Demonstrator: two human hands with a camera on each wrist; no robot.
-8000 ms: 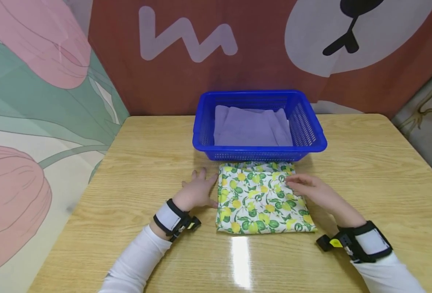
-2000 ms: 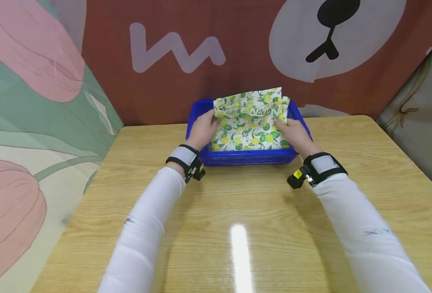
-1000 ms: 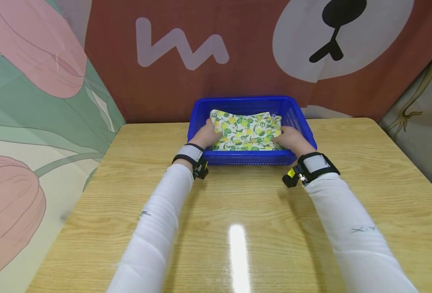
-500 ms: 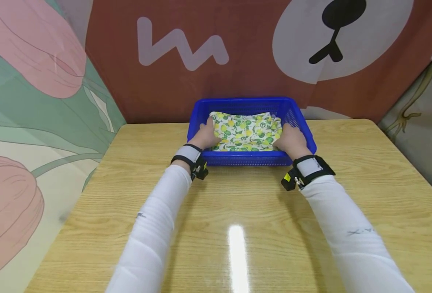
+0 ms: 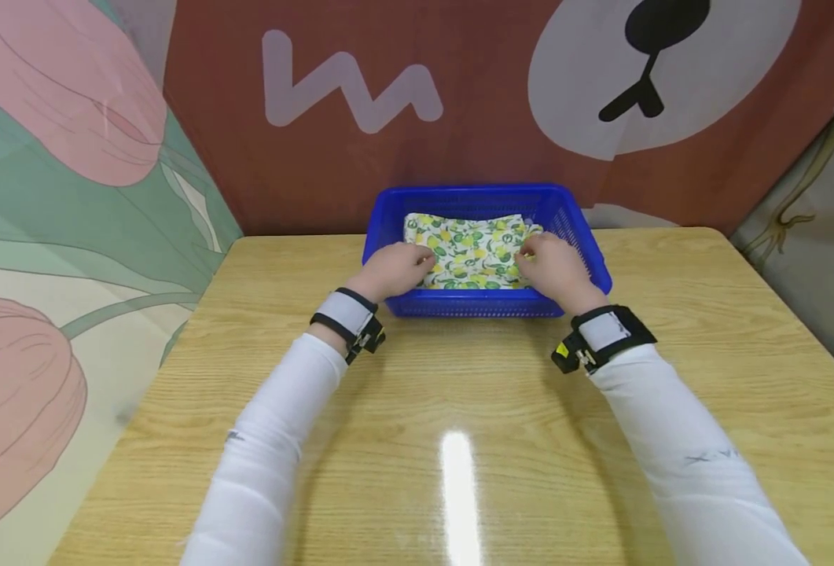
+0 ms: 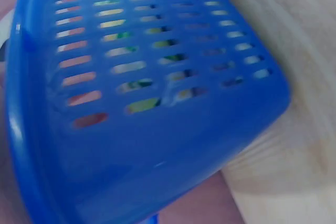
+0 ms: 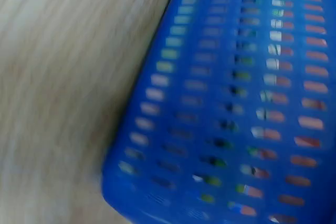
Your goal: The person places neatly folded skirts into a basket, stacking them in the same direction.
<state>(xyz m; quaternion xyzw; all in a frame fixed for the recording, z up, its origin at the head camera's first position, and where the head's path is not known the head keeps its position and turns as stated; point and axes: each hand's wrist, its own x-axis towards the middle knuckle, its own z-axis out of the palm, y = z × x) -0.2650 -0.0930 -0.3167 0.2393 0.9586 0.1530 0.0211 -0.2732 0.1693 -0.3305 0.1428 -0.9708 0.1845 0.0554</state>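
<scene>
A folded cloth (image 5: 473,244) with a lemon and green leaf print lies inside the blue plastic basket (image 5: 480,303). My left hand (image 5: 394,271) hangs over the basket's left side, fingers loosely bent above the cloth's left edge. At the cloth's right edge, my right hand (image 5: 554,266) has its fingertips and thumb bent down close over the print. Seen from the left wrist, the slotted basket wall (image 6: 131,140) fills most of the view. The right wrist view likewise shows the slotted side (image 7: 210,119), with bits of the print behind the holes.
The basket stands at the far edge of a wooden table (image 5: 424,393), against a reddish-brown printed wall (image 5: 487,94). Both wrists wear a black strap with a small camera. A light reflection crosses the tabletop in front.
Earlier the lemon-print cloth lay on the table before the basket, which held lavender cloth; both hands then lowered it in. Since half a second ago the hands have risen off its sides.
</scene>
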